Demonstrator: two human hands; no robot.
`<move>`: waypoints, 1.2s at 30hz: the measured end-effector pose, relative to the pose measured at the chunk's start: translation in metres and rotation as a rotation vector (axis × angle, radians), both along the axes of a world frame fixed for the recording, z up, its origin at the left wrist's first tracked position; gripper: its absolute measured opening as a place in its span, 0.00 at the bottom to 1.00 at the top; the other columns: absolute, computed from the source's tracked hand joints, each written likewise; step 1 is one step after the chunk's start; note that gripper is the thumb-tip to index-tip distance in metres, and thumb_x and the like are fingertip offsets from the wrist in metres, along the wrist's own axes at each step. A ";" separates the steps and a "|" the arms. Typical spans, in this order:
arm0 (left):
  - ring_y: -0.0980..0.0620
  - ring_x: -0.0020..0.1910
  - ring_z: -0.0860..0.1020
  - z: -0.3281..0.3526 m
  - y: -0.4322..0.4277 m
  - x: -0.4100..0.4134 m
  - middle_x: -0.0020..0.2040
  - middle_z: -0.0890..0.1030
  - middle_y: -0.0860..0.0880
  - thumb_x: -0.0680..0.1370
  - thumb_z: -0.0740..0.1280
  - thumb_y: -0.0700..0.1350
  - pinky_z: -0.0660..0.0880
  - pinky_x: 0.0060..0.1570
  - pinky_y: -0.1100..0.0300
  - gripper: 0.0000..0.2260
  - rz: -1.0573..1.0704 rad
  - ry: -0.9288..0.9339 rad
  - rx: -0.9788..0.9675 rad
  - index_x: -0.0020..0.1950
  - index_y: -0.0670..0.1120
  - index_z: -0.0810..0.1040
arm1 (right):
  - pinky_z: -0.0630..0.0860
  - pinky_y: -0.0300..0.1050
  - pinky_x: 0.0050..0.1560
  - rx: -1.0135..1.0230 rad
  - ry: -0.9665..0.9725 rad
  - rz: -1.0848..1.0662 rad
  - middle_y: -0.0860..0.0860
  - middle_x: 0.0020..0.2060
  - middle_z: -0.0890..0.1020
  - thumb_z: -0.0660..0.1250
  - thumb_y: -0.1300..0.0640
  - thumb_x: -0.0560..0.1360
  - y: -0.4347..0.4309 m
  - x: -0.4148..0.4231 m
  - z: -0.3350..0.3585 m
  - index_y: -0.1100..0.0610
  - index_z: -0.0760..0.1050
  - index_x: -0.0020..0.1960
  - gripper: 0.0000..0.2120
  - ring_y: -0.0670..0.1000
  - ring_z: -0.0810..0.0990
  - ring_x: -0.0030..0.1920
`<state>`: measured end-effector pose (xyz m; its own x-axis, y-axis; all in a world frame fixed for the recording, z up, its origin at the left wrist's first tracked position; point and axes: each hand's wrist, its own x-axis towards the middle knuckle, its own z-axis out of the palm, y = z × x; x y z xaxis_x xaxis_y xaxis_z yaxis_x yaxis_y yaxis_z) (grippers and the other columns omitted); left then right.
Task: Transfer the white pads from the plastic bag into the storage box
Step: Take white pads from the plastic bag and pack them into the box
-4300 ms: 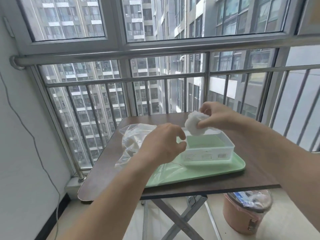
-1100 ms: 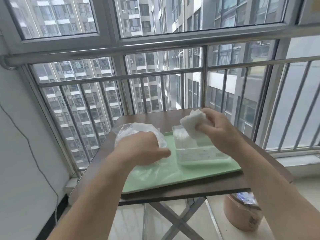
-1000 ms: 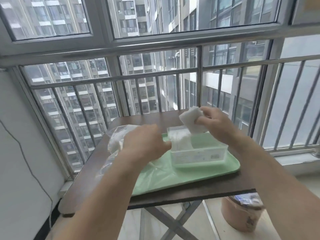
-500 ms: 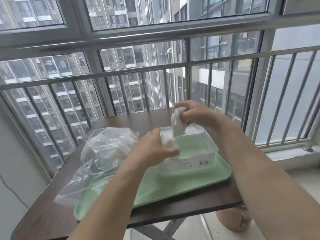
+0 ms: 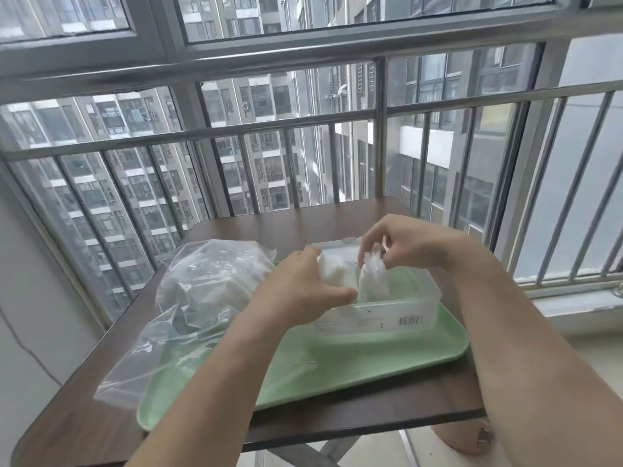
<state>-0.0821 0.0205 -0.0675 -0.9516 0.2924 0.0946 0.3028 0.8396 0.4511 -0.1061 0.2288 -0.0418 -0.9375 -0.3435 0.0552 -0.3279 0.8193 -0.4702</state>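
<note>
A clear storage box [image 5: 397, 318] stands on the green tray [image 5: 354, 355]. My right hand [image 5: 408, 244] hovers over the box and pinches a stack of white pads [image 5: 372, 274] that stands on edge inside it. A second bunch of white pads [image 5: 337, 271] leans at the box's left end. My left hand [image 5: 303, 284] is at that left end, its thumb on the near wall and its fingers behind the pads. The crumpled clear plastic bag [image 5: 202, 291] lies left of the box, half on the tray, with white pads dimly visible inside.
The tray sits on a small brown folding table [image 5: 303, 224] pushed against a metal window railing [image 5: 269, 129]. A pinkish bin [image 5: 472, 436] stands on the floor under the table's right front corner. A white wall [image 5: 20, 332] closes the left side.
My right hand has lowered the pads from above the box down into it. My left hand left the bag and moved right to the box's left end. The view came closer.
</note>
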 end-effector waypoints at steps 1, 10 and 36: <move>0.51 0.71 0.69 0.001 0.000 0.000 0.75 0.69 0.49 0.68 0.74 0.62 0.70 0.62 0.57 0.44 0.000 0.003 -0.005 0.78 0.49 0.61 | 0.68 0.36 0.33 0.032 0.020 -0.013 0.48 0.37 0.78 0.63 0.69 0.68 -0.002 0.000 -0.002 0.42 0.84 0.41 0.22 0.45 0.70 0.32; 0.51 0.65 0.72 0.027 0.016 -0.012 0.68 0.72 0.53 0.65 0.79 0.58 0.72 0.64 0.49 0.37 -0.144 0.109 -0.171 0.70 0.55 0.69 | 0.70 0.41 0.33 0.008 0.190 -0.139 0.45 0.36 0.79 0.74 0.60 0.68 -0.017 0.001 -0.014 0.49 0.74 0.46 0.12 0.46 0.77 0.36; 0.64 0.50 0.81 0.088 -0.048 0.038 0.52 0.83 0.62 0.75 0.70 0.52 0.79 0.57 0.58 0.05 -0.332 0.154 0.077 0.50 0.60 0.80 | 0.76 0.35 0.47 -0.021 0.199 -0.202 0.40 0.41 0.84 0.70 0.57 0.74 -0.009 0.029 0.016 0.49 0.86 0.45 0.07 0.40 0.81 0.46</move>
<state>-0.0436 -0.0279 0.0207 -0.7791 0.5691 0.2629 0.6221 0.6498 0.4368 -0.0769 0.2196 -0.0259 -0.9567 -0.1480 0.2507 -0.2471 0.8681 -0.4306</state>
